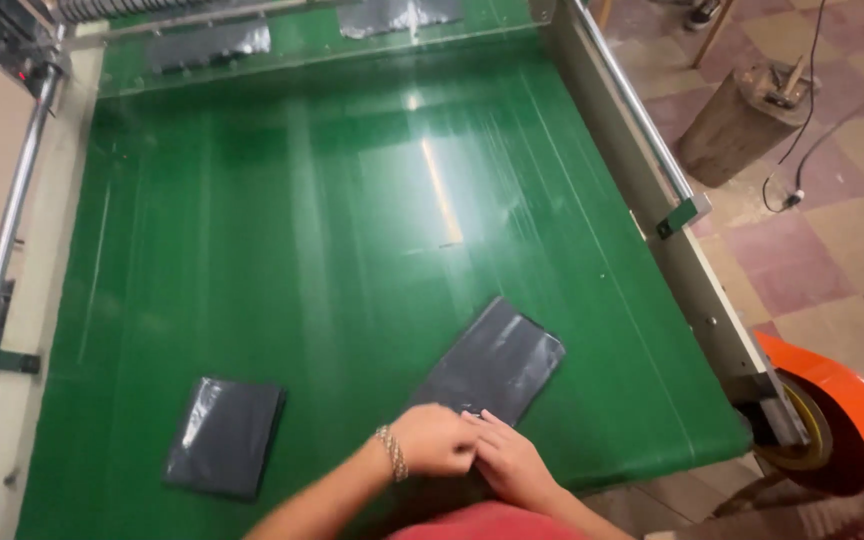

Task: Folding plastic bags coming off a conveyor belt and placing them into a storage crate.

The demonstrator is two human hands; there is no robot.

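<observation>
Hands' grips (432, 440) (512, 460) pinch a dark bag (497, 362) on green belt (332, 230) above tiled floor (832, 250).

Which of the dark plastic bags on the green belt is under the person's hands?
The longer, slanted dark bag at centre-right: both hands rest on its near end. The squarer folded bag lies apart, untouched, to the left.

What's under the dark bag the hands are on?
Green belt lies under the dark bag. Left hand and right hand cover its near end, hiding what's beneath.
</observation>
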